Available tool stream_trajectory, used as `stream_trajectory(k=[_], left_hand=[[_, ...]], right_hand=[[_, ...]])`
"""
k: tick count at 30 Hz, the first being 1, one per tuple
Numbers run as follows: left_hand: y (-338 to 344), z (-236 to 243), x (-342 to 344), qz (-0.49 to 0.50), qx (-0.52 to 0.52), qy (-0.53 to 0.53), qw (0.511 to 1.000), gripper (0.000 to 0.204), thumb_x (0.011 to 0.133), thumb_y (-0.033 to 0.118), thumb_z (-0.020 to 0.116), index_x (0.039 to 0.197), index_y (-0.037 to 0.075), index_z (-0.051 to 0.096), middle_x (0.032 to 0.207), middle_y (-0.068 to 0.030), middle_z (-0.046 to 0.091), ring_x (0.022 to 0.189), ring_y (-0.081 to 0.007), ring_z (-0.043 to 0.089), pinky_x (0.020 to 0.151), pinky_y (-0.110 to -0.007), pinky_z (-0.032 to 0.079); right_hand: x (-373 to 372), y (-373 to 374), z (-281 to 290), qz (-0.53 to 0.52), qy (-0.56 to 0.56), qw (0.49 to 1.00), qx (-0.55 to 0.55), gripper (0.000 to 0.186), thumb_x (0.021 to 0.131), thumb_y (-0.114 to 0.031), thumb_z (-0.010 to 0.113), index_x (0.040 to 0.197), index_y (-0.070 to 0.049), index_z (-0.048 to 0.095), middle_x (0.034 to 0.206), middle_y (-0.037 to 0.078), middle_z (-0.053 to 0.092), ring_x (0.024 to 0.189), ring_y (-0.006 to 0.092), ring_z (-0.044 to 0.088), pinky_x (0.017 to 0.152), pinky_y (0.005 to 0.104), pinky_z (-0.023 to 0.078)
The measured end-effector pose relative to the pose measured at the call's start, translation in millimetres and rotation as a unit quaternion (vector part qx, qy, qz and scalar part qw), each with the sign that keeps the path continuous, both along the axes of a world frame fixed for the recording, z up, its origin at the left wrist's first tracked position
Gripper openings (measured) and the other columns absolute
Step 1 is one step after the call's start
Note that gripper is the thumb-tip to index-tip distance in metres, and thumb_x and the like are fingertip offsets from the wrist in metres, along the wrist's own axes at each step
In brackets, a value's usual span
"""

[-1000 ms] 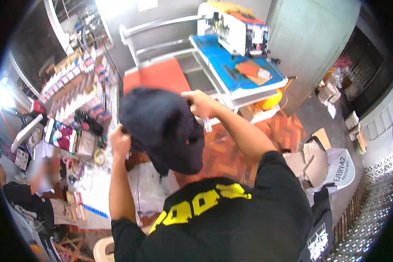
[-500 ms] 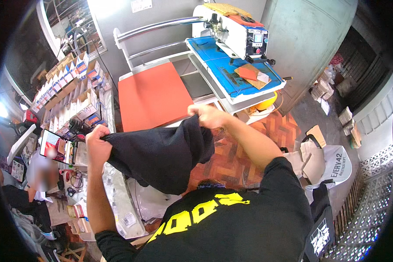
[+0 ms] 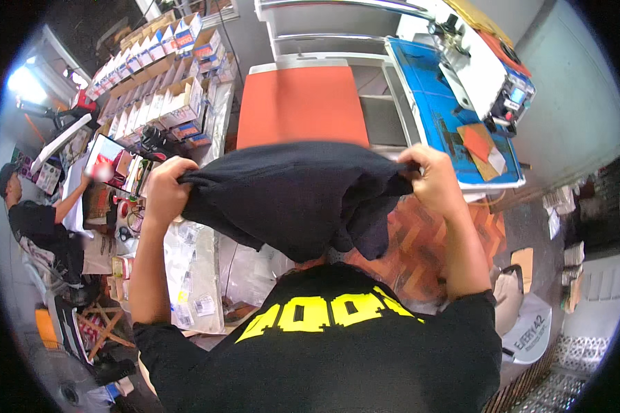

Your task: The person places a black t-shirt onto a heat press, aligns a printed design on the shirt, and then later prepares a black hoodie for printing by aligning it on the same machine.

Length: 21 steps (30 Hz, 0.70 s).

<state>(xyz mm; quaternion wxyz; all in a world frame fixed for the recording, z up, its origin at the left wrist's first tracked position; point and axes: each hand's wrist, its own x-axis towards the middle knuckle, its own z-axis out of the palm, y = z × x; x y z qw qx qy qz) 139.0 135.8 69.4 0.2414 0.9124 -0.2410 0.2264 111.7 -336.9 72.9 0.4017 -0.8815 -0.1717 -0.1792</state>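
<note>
A black cloth garment (image 3: 289, 196) hangs stretched between my two hands in front of my chest, its lower part drooping in folds. My left hand (image 3: 169, 191) is closed on its left end, and my right hand (image 3: 430, 180) pinches the right end. The folds hide what kind of garment it is. Just beyond it lies the flat orange pad (image 3: 296, 103) of a heat press, partly covered by the cloth's upper edge. To the right stands the press's blue-topped plate (image 3: 420, 93), with a white head and control box (image 3: 510, 103) above it.
Small boxes (image 3: 151, 113) crowd a table on the left beside a tablet screen (image 3: 110, 162). A seated person (image 3: 41, 224) works at far left. Plastic-wrapped packages (image 3: 200, 275) lie at my left. A white bag (image 3: 530, 334) stands at lower right on the floor.
My view has turned right and toward the cloth. My right hand has moved outward to the right, and the garment is now held wider and more level, facing the orange pad.
</note>
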Motion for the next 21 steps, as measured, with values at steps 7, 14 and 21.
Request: stream_trajectory(k=[7,14,21], left_hand=[[-23,-10,8,0.092,-0.090,-0.035,0.991,0.026,0.067,-0.013,0.064,0.089,0.003,0.065,0.077,-0.0098,0.056,0.066,-0.0227,0.057,0.062,-0.032,0.045],[0,-43,58,0.077,-0.102,0.010,0.992,0.026,0.065,-0.016,0.059,0.085,-0.001,0.057,0.079,-0.0111,0.052,0.072,-0.0262,0.056,0.067,-0.032,0.045],[40,-61,109,-0.064,-0.107,0.159,0.979,0.028,0.062,-0.014,0.062,0.086,0.000,0.067,0.071,-0.0059,0.057,0.061,-0.0158,0.052,0.056,-0.029,0.039]], right_hand=[[50,-14,-24,-0.116,0.056,0.991,-0.033,0.015,0.065,0.011,0.053,0.075,0.000,0.050,0.066,0.018,0.051,0.059,0.0316,0.053,0.057,0.0376,0.042],[78,-27,-65,-0.111,0.172,0.973,-0.111,0.013,0.065,0.009,0.055,0.074,0.000,0.050,0.069,0.017,0.055,0.065,0.0344,0.054,0.060,0.0402,0.043],[84,-44,-58,0.024,0.197,0.959,-0.202,0.022,0.065,0.012,0.060,0.083,0.000,0.065,0.081,0.019,0.064,0.077,0.0342,0.064,0.069,0.0394,0.050]])
